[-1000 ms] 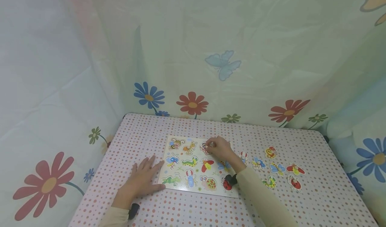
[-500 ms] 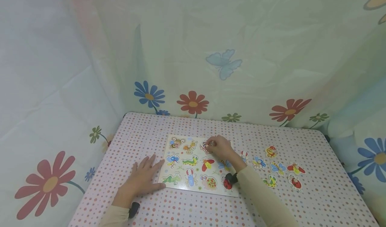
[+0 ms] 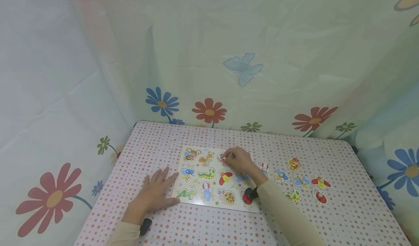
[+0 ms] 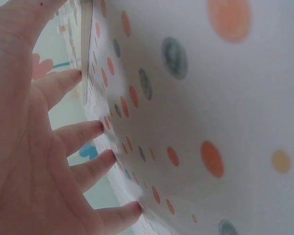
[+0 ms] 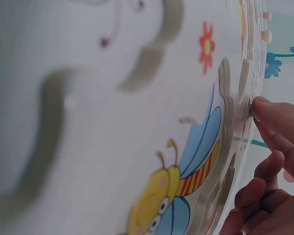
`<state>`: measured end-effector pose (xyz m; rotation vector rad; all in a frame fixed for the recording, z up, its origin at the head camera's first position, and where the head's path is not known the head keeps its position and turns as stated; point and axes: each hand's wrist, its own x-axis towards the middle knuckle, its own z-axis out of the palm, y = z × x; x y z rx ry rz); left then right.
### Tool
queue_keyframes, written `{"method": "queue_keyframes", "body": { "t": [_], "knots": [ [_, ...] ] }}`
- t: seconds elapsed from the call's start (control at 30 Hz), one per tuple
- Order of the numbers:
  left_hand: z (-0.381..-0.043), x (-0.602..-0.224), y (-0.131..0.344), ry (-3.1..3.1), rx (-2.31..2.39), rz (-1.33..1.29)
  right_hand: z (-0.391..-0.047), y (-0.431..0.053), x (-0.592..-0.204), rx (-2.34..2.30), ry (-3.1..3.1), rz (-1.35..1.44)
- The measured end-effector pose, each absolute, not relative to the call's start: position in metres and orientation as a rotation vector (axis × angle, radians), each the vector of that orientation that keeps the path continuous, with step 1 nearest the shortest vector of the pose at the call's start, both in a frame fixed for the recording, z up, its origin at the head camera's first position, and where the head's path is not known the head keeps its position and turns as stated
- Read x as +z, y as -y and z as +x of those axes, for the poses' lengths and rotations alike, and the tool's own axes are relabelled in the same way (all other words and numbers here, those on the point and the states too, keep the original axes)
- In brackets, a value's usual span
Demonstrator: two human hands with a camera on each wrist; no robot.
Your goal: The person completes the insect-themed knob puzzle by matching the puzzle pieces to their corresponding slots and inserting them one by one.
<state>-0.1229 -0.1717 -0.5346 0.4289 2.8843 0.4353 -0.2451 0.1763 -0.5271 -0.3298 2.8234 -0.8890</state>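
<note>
A wooden insect peg puzzle board lies flat on the table. My right hand reaches over its top row, thumb and forefinger pinching a red-and-white puzzle piece, mostly hidden by the fingers. In the right wrist view, the pinching thumb is right at the board's surface, with the other fingers curled in beside it. My left hand rests on the table with fingers spread, the forefinger and thumb at the board's left edge. In the left wrist view, several fingertips press on the cloth.
Right of the board lie several loose insect pieces, among them a ladybird, a green caterpillar and a red-winged bug. A dotted cloth covers the table. A flower-print curtain hangs behind it.
Almost nothing differs: the right hand keeps its pinch on the red-and-white piece at the board's top row, and the left hand stays put. The head view has shifted slightly.
</note>
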Motion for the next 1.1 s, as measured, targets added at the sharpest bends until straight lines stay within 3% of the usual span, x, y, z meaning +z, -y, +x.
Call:
{"method": "queue_keyframes", "body": {
  "t": [0.57, 1.1],
  "knots": [
    [-0.123, -0.534, 0.171, -2.877, 0.431, 0.414, -0.237, -0.179, -0.518, -1.043, -2.812, -0.302],
    [-0.124, -0.539, 0.172, -2.888, 0.431, 0.404, -0.215, -0.215, -0.488, -1.174, -2.92, -0.316]
  ]
}}
